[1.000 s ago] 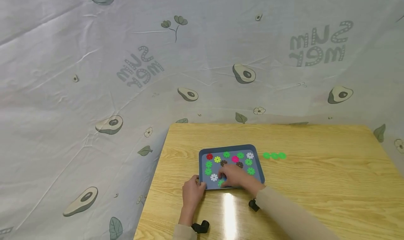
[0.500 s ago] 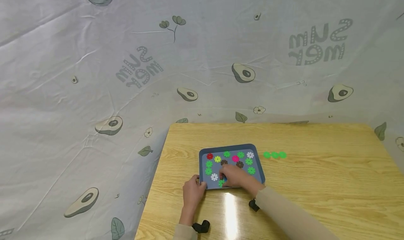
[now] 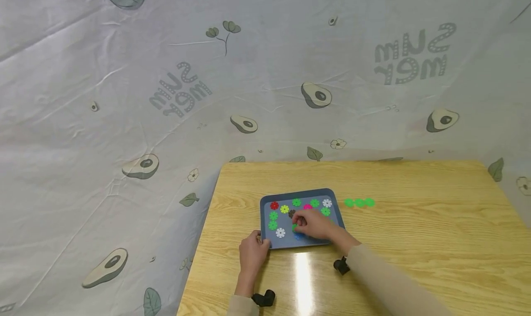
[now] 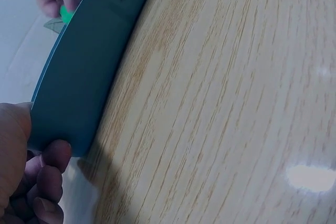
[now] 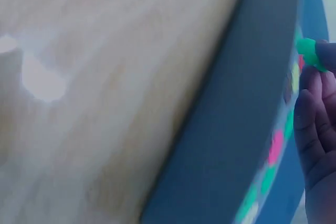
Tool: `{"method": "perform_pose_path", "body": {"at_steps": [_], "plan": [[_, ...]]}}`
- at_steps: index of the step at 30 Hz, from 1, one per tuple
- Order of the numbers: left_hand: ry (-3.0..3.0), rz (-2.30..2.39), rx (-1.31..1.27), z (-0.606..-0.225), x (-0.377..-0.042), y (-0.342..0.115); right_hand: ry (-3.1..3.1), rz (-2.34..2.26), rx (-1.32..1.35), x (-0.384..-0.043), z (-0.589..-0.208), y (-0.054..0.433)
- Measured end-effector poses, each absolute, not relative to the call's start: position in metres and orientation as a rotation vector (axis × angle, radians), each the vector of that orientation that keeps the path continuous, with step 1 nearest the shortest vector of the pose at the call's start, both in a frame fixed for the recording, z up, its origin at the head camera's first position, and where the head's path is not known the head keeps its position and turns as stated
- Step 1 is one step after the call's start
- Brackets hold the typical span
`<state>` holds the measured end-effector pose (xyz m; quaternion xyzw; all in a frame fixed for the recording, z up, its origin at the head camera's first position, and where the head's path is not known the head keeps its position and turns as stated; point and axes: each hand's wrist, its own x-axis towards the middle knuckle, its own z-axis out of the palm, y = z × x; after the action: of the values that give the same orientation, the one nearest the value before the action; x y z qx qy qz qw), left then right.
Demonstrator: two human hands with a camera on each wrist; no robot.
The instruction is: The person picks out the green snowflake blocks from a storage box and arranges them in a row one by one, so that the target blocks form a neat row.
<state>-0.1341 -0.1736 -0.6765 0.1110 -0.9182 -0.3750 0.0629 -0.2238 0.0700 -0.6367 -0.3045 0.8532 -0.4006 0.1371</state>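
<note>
- Pinching a green notched disc (image 5: 310, 52) over the middle of the tray (image 3: 298, 195): right hand (image 3: 313, 223).
- Gripping the tray's eight-o'clock corner: left hand (image 3: 252, 251).
- Lying outside toward two o'clock: three green discs (image 3: 359, 202).

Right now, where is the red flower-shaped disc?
In the head view, the red disc lies inside the tray, near its far left corner, just left of the yellow disc and beyond a green one.

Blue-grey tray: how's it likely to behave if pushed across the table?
The tray is probably stiff: its wall shows an even line. Low and broad, it would likely slide on the table rather than tip. The flat discs inside may shift.
</note>
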Motion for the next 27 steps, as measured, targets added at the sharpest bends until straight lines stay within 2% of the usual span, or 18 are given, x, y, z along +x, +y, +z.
{"method": "perform_pose_path", "body": {"at_steps": [11, 27], "plan": [[-2.759, -1.116, 0.331, -0.678, -0.130, -0.175, 2.581, -1.427, -0.566, -0.245, -0.628, 0.141], [-2.755, -1.086, 0.307, -0.676, -0.132, -0.173, 2.832, -1.399, -0.047, -0.254, -0.639, 0.267]]}}
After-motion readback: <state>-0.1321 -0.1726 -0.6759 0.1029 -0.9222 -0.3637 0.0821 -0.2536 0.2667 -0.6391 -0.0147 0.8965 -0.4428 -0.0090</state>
